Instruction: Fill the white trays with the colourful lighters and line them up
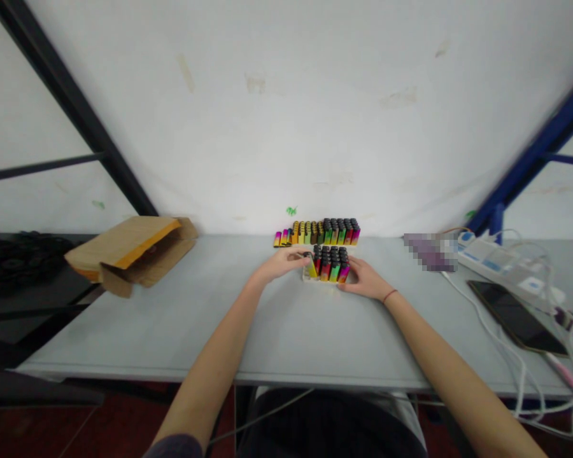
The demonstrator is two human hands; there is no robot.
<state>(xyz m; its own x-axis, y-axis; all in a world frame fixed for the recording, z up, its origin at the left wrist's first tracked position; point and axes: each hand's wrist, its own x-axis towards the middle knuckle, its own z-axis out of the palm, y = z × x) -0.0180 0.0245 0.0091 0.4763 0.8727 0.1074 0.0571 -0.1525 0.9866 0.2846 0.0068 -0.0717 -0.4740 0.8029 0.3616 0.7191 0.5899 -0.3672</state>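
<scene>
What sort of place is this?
Probably a small workshop or packing spot, though I can't be sure: a grey worktable stands against a marked white wall, holding rows of what look like lighters, an open brown carton and a cable-laden power strip.

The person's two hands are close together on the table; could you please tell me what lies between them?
In the head view, a pale tray holding colourful lighters lies between the left hand and right hand.
</scene>
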